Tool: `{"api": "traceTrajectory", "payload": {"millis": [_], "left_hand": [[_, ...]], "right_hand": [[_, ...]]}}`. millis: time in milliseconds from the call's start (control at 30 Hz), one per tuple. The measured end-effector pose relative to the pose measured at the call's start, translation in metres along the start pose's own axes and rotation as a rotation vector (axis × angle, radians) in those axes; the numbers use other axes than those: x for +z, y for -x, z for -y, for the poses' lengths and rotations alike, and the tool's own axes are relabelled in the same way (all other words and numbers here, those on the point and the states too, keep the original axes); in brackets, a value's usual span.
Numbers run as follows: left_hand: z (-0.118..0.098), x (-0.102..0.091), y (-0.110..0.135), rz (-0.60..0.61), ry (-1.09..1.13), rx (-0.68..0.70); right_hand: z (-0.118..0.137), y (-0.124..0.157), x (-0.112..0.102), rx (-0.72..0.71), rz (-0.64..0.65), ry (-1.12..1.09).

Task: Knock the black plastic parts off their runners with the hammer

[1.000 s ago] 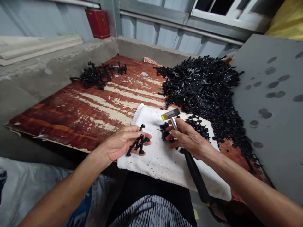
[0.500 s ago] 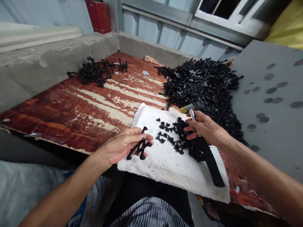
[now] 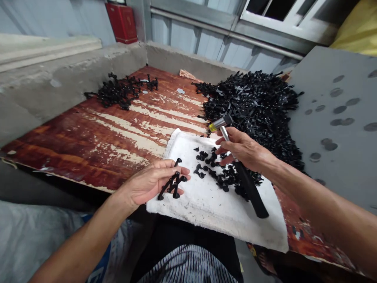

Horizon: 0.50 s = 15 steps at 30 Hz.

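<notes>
Holding black branched plastic sprue (image 3: 172, 184) in L hand (image 3: 151, 180): thumb on top, fingers under, grip closed on it. Sprue lies across the fingertips, poking out at 2 o'clock from the palm, over the near-left corner of the white fibrous cloth pad (image 3: 206, 208).

R hand (image 3: 244, 149) fist shut round small steel-headed hammer w/ black handle (image 3: 249, 188). Head exits the fist at 11 o'clock, handle runs out at 5 o'clock across the pad.

Loose small black plastic bits (image 3: 216, 175) scattered on pad under R hand, at 3 o'clock from sprue, near but not touching.

Pad sits on worn red-brown plywood board (image 3: 103, 133). Big heap of black plastic parts (image 3: 256, 102) at 12 o'clock from R hand, hammer head at its edge. Smaller black heap (image 3: 119, 91) at 11 o'clock from L hand, well apart.
</notes>
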<state>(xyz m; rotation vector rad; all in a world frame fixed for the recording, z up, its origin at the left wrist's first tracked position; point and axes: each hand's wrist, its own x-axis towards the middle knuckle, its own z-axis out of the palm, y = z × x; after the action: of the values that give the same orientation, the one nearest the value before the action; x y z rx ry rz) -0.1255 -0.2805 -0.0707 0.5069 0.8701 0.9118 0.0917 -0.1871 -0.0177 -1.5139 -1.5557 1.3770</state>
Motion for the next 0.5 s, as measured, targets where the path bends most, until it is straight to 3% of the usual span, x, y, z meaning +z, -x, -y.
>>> {"api": "traceTrajectory", "payload": {"millis": [133, 367, 500], "left_hand": [[0.0, -0.001, -0.001, -0.002, -0.005, 0.012], [0.0, 0.002, 0.001, -0.035, -0.03, 0.027], [0.001, 0.002, 0.002, -0.025, -0.035, 0.046]], "right_hand": [[-0.007, 0.006, -0.007, 0.094, 0.006, -0.027], [0.007, 0.0, 0.043, 0.089, 0.194, -0.145], [0.012, -0.001, 0.04, 0.038, 0.198, -0.174]]}}
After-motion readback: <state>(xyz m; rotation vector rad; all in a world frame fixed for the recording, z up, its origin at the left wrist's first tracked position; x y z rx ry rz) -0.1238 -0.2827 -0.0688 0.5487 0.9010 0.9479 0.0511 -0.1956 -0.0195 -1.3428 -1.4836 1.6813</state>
